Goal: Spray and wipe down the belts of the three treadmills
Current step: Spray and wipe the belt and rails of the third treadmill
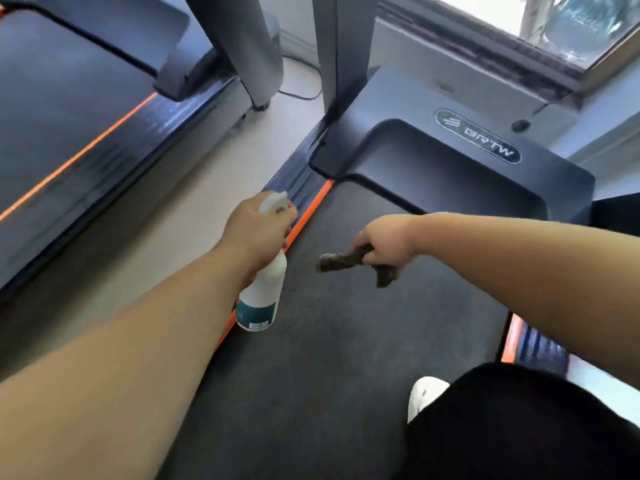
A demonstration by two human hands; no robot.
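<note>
Your left hand (256, 230) is wrapped round the top of a white spray bottle (263, 292). The bottle has a green label near its bottom. It hangs right over the left edge of the belt (329, 358), above the orange strip (308, 213) that runs along that side. Its bottom end tips back toward you.

Your right hand (388, 240) is closed tight round a dark cloth (349, 263). One end of the cloth sticks out to the left and the other end hangs down below your fist. I cannot tell if the cloth touches the belt or is just above it. The two hands are near each other but apart, with dark belt showing between them.

The belt is wide and dark. A long stretch of it shows from your hands back to your leg (519, 427) and white shoe (424, 393), which are at the near right. Past your hands the belt ends under the big dark cover (450, 168) at the front. A second orange strip (512, 337) marks the right edge, just under your right arm.

On the left a strip of pale floor (166, 216) lies between this treadmill and the next treadmill (69, 116), which has its own orange line. A grey post (332, 46) stands at the front left corner, and a thin cable (298, 95) lies on the floor beside it. A window (519, 22) is up at the far right.
</note>
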